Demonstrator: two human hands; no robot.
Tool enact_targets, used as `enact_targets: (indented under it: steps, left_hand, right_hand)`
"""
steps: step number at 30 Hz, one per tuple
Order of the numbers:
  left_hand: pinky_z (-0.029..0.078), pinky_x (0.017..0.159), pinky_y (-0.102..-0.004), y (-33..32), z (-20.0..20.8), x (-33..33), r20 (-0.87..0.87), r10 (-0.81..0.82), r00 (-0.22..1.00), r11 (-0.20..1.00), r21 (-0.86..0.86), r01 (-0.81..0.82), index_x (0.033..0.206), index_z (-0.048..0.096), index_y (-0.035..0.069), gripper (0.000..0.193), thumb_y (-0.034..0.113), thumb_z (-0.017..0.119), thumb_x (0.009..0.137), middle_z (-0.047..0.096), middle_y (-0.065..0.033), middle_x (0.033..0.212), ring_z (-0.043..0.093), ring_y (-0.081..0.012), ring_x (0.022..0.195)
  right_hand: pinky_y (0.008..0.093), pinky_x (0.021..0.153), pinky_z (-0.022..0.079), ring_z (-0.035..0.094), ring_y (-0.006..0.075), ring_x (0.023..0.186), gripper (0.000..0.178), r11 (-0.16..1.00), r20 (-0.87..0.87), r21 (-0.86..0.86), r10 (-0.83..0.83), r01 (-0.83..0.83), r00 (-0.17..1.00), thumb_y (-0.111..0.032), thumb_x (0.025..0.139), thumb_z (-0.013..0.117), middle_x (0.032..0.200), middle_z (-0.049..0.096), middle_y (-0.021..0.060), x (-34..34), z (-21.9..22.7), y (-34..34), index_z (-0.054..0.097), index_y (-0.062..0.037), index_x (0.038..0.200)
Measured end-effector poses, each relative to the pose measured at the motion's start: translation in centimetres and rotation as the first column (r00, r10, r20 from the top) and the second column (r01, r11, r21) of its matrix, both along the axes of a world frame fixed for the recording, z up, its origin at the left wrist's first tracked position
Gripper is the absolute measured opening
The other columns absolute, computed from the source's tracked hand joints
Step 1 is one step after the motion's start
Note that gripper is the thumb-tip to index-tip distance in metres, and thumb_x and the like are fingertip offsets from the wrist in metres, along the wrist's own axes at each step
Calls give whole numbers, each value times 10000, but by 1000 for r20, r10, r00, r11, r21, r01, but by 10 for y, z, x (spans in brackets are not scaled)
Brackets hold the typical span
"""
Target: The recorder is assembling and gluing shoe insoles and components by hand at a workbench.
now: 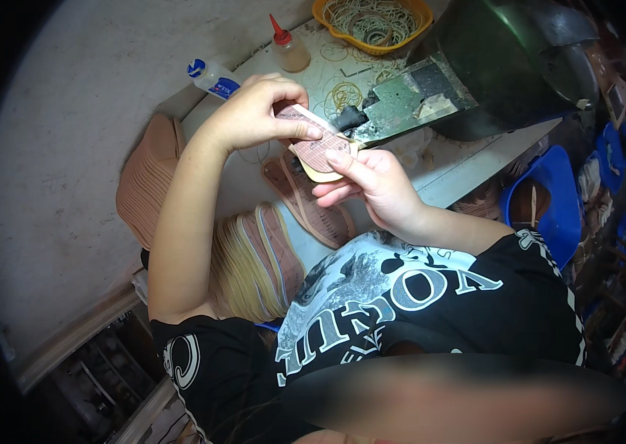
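Black T-shirt [501,318] nearest; pink gridded insole [311,153]; far end pinched in my left hand [259,112]; near end pinched in my right hand [387,191]

One flat insole [318,154], pinkish with fine grid pattern, is held between the left hand [259,111] and the right hand [383,185] — above the desk [241,183], in slanted position. At its rounded end a yellow layer [319,176] shows underneath.
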State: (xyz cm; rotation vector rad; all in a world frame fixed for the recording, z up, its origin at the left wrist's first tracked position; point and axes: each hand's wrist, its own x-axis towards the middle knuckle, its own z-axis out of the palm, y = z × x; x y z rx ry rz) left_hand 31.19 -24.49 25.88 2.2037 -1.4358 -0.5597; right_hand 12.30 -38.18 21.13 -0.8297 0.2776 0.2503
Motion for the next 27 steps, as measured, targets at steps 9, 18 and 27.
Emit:
enact_targets:
  steps: [9,18,27]
  left_hand:
    - [364,530,-226,14,12,-21,-282,202,938,963,230,-138,812,542,42,333,326,715,824,489,29,653,449,-51,630]
    - [365,497,-259,22,5,-61,-457,470,755,883,245,-401,786,580,25,333,339,652,870,526,-13,600,456,-87,553]
    - [457,597,-200,23,-5,-82,-602,497,624,865,286,-413,988,621,1,333,328,598,933,630,-1,802,555,-51,688]
  right_hand:
    - [281,750,574,698,206,779,391,999,-41,-25,31,-32,999,-290,947,566,918,680,175,5,6,-7,625,89,1021]
    - [262,694,577,695,177,740,354,993,-54,-92,67,-72,996,-290,950,558,897,685,153,3,7,-16,648,50,992]
    - [240,676,552,689,138,759,344,964,-41,-206,161,-166,986,-315,935,562,914,694,108,7,10,-27,651,8,1016]
